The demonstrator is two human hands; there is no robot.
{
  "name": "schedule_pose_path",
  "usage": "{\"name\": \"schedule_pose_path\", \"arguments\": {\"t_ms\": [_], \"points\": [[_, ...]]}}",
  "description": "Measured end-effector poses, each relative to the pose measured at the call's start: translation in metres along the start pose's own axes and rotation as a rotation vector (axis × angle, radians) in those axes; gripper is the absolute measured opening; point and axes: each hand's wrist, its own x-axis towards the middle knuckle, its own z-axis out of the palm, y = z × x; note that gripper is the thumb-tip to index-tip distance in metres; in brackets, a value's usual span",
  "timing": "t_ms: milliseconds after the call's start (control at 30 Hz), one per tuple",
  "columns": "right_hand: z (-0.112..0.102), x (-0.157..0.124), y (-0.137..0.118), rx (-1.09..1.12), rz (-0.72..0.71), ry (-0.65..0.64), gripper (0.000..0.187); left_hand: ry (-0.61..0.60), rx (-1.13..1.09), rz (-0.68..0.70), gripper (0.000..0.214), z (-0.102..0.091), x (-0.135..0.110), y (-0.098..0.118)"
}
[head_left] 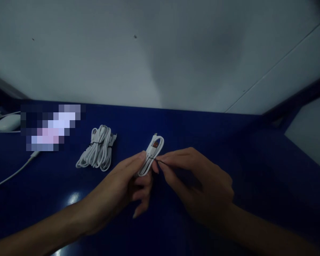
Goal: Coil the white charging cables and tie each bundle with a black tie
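Observation:
A coiled white cable [152,151] with an orange-tipped plug at its upper end is held over the blue table [202,142]. My left hand [122,186] grips the coil from the left, thumb and fingers closed round it. My right hand [194,177] pinches a thin dark tie [162,161] that runs round the middle of the coil. To the left, a bundle of white coiled cables [97,149], bound with dark ties, lies flat on the table, apart from both hands.
A white mouse [7,122] sits at the far left edge, with a white cord [16,170] trailing across the table below a blurred patch. A pale wall rises behind the table. A blue ledge runs along the right side.

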Motion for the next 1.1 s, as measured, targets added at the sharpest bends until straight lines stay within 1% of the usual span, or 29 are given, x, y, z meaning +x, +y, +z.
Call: {"name": "schedule_pose_path", "arguments": {"t_ms": [100,300,433,533,633,800,967,1100], "points": [[-0.001,-0.004,-0.001,-0.006,-0.001,-0.014,0.017,-0.017,-0.074,-0.021,0.053,0.000,-0.003,0.003],[0.001,-0.005,0.001,0.025,0.036,-0.005,0.017,-0.086,-0.201,-0.040,0.044,0.005,-0.005,0.010],[-0.001,-0.004,0.001,0.067,0.050,-0.030,0.018,-0.140,-0.230,-0.047,0.049,0.007,-0.006,0.013],[-0.003,-0.004,0.000,0.090,0.052,-0.033,0.020,-0.186,-0.259,-0.083,0.056,0.005,-0.006,0.014],[-0.003,-0.005,-0.001,0.131,0.082,-0.027,0.021,-0.227,-0.302,-0.112,0.062,0.003,-0.008,0.014],[-0.004,-0.007,-0.002,0.223,0.134,0.001,0.025,-0.309,-0.376,-0.109,0.065,0.002,-0.010,0.014],[-0.008,-0.007,-0.004,0.240,0.127,-0.014,0.030,-0.389,-0.380,-0.152,0.061,0.001,-0.011,0.013],[-0.011,-0.005,-0.005,0.252,0.120,-0.021,0.031,-0.403,-0.369,-0.148,0.057,0.000,-0.011,0.014]]}}
